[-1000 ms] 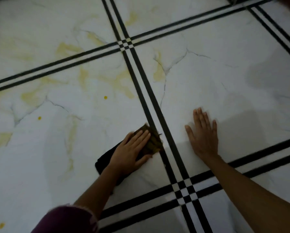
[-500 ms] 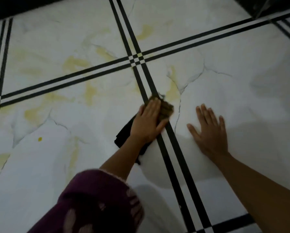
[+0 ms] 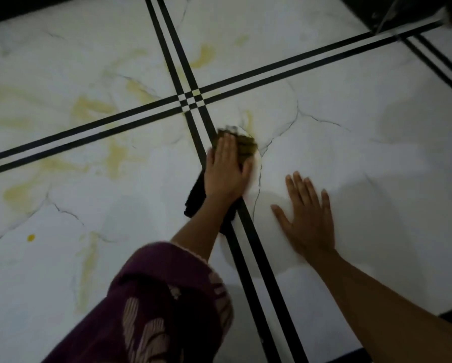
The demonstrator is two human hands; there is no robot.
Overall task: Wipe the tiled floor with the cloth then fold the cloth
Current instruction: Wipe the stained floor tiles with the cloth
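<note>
My left hand (image 3: pixel 226 171) presses flat on a dark cloth (image 3: pixel 245 145) with a brownish-olive front part and a black back part, lying across the double black tile line on the white marbled floor (image 3: pixel 350 158). The cloth shows ahead of my fingers and behind my wrist; its middle is hidden under the hand. My right hand (image 3: pixel 307 218) rests flat on the tile to the right of the cloth, fingers spread, holding nothing. Yellow stains (image 3: pixel 94 108) spread over the tiles to the left and beyond the cloth.
Double black lines cross at a junction (image 3: pixel 192 99) just beyond the cloth. A small yellow spot (image 3: pixel 31 237) lies at the left. A dark edge (image 3: pixel 10 9) runs along the far left, and a dark object (image 3: pixel 392 9) stands at the far right corner.
My left hand has pushed the cloth forward and to the right, across the double black line, toward the line junction. My right hand stays planted flat on the tile.
</note>
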